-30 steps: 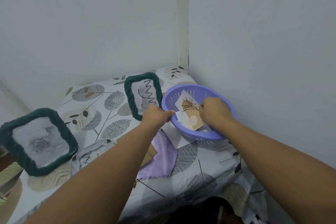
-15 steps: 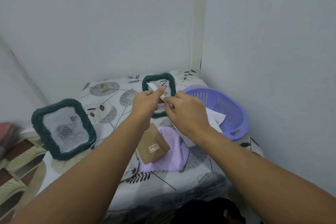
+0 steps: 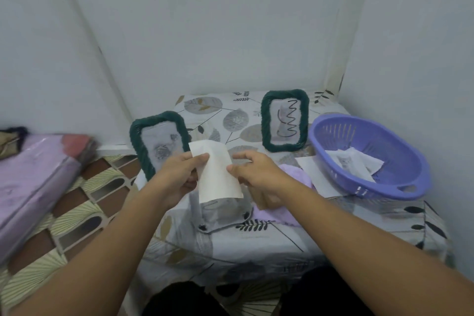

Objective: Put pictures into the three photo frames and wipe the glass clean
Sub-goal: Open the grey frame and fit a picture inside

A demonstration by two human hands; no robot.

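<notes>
Two hands: left hand [image 3: 179,177] pinches the paper picture [image 3: 218,174] by its left edge, thumb on top; right hand [image 3: 259,174] has fingertips at the right edge, fingers loosely bent, whether they grip it cannot be told.
Picture: blank side up, mid-frame, above a grey frame back [image 3: 220,213].
Handling: likely light, limp, easily creased; best held by opposite edges.
Frames: two green rope frames [image 3: 284,120] stand upper centre, both filled.
Cloth: lilac wiping cloth [image 3: 292,195] lies lower right of the picture.
Basket: purple basket [image 3: 400,187] at right holds more prints.
Room: table edge [image 3: 230,259] runs close below; open tablecloth lies between both frames.
</notes>
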